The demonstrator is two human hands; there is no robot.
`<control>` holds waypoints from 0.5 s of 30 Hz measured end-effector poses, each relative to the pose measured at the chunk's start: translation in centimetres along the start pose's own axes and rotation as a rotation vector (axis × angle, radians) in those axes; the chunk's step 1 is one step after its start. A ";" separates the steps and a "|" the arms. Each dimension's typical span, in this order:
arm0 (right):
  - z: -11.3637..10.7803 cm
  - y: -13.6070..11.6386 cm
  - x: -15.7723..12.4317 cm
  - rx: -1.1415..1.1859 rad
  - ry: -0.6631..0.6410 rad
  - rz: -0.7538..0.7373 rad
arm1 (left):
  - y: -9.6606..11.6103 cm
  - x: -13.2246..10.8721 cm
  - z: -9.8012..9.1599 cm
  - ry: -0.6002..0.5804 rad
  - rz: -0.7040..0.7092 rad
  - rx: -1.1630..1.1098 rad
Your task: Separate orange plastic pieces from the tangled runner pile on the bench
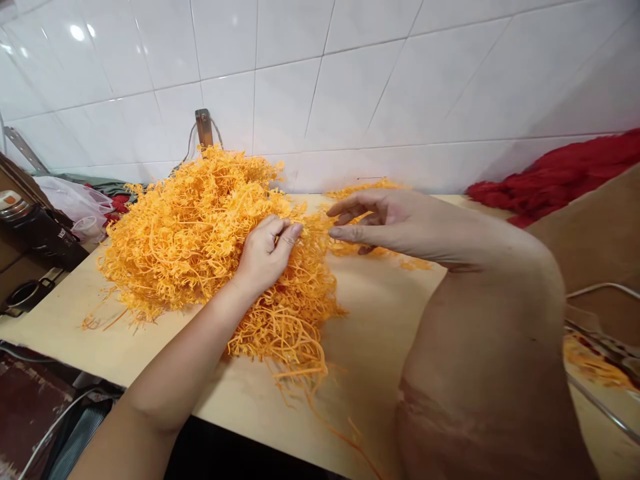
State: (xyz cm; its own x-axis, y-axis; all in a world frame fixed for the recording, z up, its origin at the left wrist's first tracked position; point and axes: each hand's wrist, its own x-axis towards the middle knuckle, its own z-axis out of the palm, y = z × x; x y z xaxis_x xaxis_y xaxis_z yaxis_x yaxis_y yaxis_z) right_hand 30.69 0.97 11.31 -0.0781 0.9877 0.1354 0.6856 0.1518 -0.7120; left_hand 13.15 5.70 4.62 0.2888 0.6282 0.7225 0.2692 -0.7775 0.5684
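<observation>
Across the table (380, 327), a large orange pile (195, 233) is spread toward the front edge. Near the back edge, a smaller orange heap (370, 189) is partly hidden by the right hand (395, 219), its fingers parted. The left hand (264, 252) is curled narrow against the pile; whether strands are pinched cannot be told.

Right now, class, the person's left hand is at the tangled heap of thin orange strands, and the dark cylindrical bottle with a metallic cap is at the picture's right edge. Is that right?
Not quite: the head view shows the dark cylindrical bottle with a metallic cap at the picture's left edge. The left hand is at the tangled heap of thin orange strands.
</observation>
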 end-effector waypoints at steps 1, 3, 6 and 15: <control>-0.1 0.1 0.0 -0.026 -0.016 0.027 | -0.1 -0.1 0.0 -0.003 -0.013 -0.026; -0.3 0.1 -0.2 -0.078 -0.073 0.064 | -0.4 -0.3 0.2 -0.025 -0.038 -0.050; -0.4 -0.3 -0.4 -0.080 -0.140 0.013 | -0.5 -0.5 0.3 -0.110 -0.039 -0.022; 0.6 -1.2 -0.1 0.167 -0.114 -0.246 | 0.9 -0.5 -0.4 -0.256 -0.073 0.100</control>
State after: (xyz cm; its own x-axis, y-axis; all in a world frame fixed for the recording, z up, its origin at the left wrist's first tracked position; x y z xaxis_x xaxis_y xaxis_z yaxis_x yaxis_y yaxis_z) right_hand 29.43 0.74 11.75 -0.3142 0.9169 0.2461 0.5088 0.3815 -0.7718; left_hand 12.92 4.67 4.94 0.4850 0.6793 0.5508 0.3837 -0.7312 0.5640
